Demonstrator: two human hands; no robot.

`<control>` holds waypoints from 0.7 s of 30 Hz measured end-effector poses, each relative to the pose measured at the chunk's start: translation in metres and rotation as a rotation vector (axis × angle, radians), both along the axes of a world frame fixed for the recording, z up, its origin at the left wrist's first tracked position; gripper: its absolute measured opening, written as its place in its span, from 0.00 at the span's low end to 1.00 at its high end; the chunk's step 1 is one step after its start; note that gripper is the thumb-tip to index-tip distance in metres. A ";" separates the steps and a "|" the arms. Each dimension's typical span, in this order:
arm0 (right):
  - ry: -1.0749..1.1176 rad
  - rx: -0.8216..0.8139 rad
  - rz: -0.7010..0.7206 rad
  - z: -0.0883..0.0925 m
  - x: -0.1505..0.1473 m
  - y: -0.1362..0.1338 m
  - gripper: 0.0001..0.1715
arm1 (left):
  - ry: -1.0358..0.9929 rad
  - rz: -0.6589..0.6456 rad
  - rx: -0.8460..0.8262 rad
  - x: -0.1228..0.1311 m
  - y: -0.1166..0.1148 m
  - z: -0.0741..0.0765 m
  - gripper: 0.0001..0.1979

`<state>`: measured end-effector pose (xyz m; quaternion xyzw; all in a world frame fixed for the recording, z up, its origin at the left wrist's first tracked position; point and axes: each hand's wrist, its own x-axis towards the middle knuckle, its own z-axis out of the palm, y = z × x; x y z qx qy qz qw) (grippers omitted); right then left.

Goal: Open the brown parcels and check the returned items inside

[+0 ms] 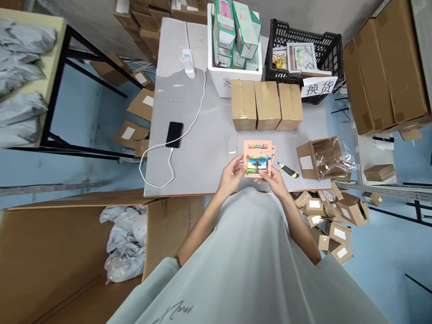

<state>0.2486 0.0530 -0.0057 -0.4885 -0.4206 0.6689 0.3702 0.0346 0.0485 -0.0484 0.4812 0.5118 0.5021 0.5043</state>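
Observation:
Both hands hold an orange-pink printed card or booklet [257,159] with a rainbow-edged picture of a tree. My left hand [232,172] grips its left edge, and my right hand [272,179] pinches the lower right part, thumb on the front. Part of a second, similar piece shows behind the right edge. Just right of my right hand, a yellow-and-black box cutter [288,170] lies on the grey table [202,148]. Farther right stands an opened cardboard box [308,159] with clear plastic wrap [332,159] at its mouth.
Three small taped cartons [267,105] stand before a white bin [219,76] of green-and-white boxes and a black crate [285,76]. A phone [174,134] with a white cable lies left. A large carton [67,252] holding grey bags is at lower left; boxes [340,234] litter the right floor.

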 end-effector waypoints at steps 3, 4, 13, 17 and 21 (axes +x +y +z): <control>-0.052 0.056 -0.002 0.002 0.005 0.004 0.42 | -0.020 0.024 0.014 -0.009 0.000 0.006 0.34; -0.062 0.063 -0.006 0.003 0.007 0.005 0.42 | -0.026 0.030 0.012 -0.012 0.002 0.008 0.33; -0.066 0.095 -0.008 0.006 0.011 0.007 0.40 | -0.058 0.049 0.001 -0.022 0.006 0.010 0.32; -0.074 0.123 -0.034 0.008 0.012 0.008 0.38 | -0.019 0.058 -0.025 -0.020 0.004 0.011 0.33; -0.089 0.136 -0.044 0.012 0.009 0.008 0.38 | -0.022 0.049 -0.019 -0.016 0.005 0.017 0.28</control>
